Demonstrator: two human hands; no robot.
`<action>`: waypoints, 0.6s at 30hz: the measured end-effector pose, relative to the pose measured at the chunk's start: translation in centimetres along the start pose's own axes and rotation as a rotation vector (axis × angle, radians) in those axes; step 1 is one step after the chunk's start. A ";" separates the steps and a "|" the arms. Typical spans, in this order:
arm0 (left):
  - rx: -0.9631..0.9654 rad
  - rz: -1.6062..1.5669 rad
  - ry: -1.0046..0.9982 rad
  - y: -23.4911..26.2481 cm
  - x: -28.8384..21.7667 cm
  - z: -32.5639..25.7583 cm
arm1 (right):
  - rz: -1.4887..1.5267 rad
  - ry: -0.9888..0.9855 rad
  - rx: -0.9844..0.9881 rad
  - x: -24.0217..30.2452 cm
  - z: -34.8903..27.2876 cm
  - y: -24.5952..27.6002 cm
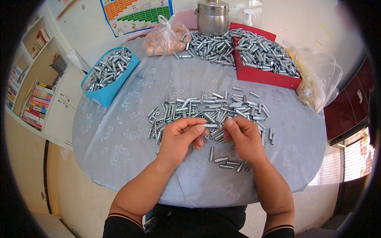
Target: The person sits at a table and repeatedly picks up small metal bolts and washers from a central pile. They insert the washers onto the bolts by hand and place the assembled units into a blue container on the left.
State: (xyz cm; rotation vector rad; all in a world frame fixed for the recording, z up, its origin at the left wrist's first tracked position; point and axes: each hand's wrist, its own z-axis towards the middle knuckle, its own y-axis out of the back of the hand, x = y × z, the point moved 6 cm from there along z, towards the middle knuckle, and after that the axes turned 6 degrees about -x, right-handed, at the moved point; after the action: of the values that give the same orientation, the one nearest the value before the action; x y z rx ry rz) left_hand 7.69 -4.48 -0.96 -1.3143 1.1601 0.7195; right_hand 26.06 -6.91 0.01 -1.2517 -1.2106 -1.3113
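A short silver metal tube (210,126) is held level between two bare hands, just above the near middle of a round table covered in a pale blue-grey patterned cloth (119,139). The left hand (180,138) pinches one end between thumb and fingers; the right hand (243,137) pinches the other end, its fingers closed around the tip.

Just beyond the hands lies a loose heap of matching silver metal tubes (210,107), too many to count. About six more tubes (228,162) lie scattered near the right wrist.

Farther out are three containers: one turquoise rectangular tray (109,73) of tubes at the left, one red rectangular tray (264,59) heaped with tubes at the far right, and one steel canister (212,18) at the far edge. One clear plastic bag of brownish pieces (164,37) sits beside the canister, with another spill of tubes (208,47) next to it.

Bare cloth lies open to the left of the hands and along the near edge, which curves just in front of the person.
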 end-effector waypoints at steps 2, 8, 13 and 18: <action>0.003 -0.010 0.002 -0.1 0.0 0.1 | 0.088 0.086 -0.047 0.5 -0.2 -0.4; -0.001 -0.004 -0.006 0.2 0.1 0.1 | -0.078 0.034 0.011 0.1 0.0 -0.2; 0.004 -0.027 0.002 0.1 0.2 0.1 | 0.104 0.148 -0.078 1.7 -0.4 -0.8; 0.001 -0.027 0.006 0.1 0.2 0.1 | 0.003 0.053 -0.012 0.4 -0.1 -0.2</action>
State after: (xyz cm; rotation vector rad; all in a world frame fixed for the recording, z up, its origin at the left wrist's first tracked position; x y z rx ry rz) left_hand 7.69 -4.43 -1.14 -1.3294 1.1452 0.6959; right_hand 25.80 -7.03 0.43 -1.2189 -1.1648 -1.3432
